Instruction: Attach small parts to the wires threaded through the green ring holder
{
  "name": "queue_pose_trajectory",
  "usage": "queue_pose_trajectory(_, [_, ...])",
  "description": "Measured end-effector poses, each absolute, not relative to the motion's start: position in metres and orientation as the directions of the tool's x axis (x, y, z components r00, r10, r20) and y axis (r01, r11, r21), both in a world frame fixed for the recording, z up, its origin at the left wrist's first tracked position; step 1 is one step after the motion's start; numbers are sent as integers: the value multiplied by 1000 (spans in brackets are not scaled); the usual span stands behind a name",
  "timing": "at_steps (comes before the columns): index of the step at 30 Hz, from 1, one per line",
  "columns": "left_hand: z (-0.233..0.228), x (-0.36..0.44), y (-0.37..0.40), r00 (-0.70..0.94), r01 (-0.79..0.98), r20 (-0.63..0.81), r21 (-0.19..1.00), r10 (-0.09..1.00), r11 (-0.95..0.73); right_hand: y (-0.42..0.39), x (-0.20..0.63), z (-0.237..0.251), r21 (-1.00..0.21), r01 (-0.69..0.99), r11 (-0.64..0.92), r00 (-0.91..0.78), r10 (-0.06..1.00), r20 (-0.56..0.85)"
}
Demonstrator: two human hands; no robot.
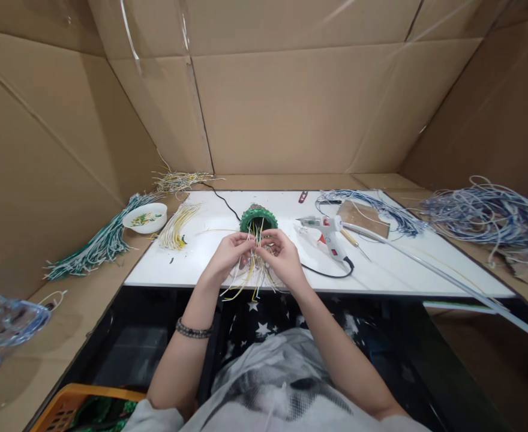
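A green ring-shaped piece with a bumpy rim (258,213) lies on the white board in front of me. From its dark opening a spray of thin white and yellow wires (255,277) runs toward me, over the board's front edge. My left hand (236,250) pinches some of these wires just short of the ring. Close beside it, my right hand (278,252) has thumb and fingers closed on wires of the same spray. The two sets of fingertips almost meet. Exactly which wires each hand grips is hidden by the fingers.
A white glue gun (331,237) with a black cord lies right of my hands, near a brown block (363,219). Left are yellow-white wires (178,227), a white bowl (145,218) and green-white wires (106,243). Blue-white wires (493,219) heap at far right. Cardboard walls surround the board.
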State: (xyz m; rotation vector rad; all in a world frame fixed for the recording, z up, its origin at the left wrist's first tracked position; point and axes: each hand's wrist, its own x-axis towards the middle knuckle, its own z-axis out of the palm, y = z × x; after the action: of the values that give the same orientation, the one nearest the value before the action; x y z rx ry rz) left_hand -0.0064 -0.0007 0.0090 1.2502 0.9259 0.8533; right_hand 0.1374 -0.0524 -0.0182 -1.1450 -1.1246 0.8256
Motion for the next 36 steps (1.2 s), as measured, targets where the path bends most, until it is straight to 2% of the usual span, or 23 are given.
queue_pose_trajectory(7, [7, -6, -1, 388, -14, -106, 993, 915, 121, -52, 137, -18, -970, 41, 241, 259, 935, 243])
queue_pose_trajectory(13, [7, -9, -1, 437, 38, -109, 994, 893, 103, -51, 139, -24, -961, 92, 261, 326, 904, 276])
queue_pose_trajectory(16, [10, -10, -3, 445, 50, -102, 995, 890, 89, -53, 139, -20, -936, 216, 277, 390, 855, 343])
queue_pose_trajectory(18, [12, -10, -4, 437, 57, -100, 995, 894, 84, -54, 139, -10, -874, 424, 237, 415, 807, 420])
queue_pose_trajectory(20, [13, -10, -5, 427, 63, -107, 994, 898, 88, -54, 140, 5, -744, 658, 118, 376, 805, 460])
queue_pose_trajectory(23, [14, -11, -5, 422, 67, -125, 992, 898, 107, -50, 143, 30, -485, 871, -75, 277, 891, 361])
queue_pose_trajectory(26, [14, -11, -5, 427, 70, -129, 991, 895, 110, -42, 148, 46, -299, 943, -148, 224, 945, 239])
queue_pose_trajectory(28, [14, -11, -4, 430, 73, -128, 992, 894, 107, -36, 152, 51, -245, 960, -137, 191, 957, 216])
queue_pose_trajectory(36, [10, -2, -10, 408, -25, -114, 990, 906, 135, -17, 154, 59, -140, 989, 46, 4, 942, 336])
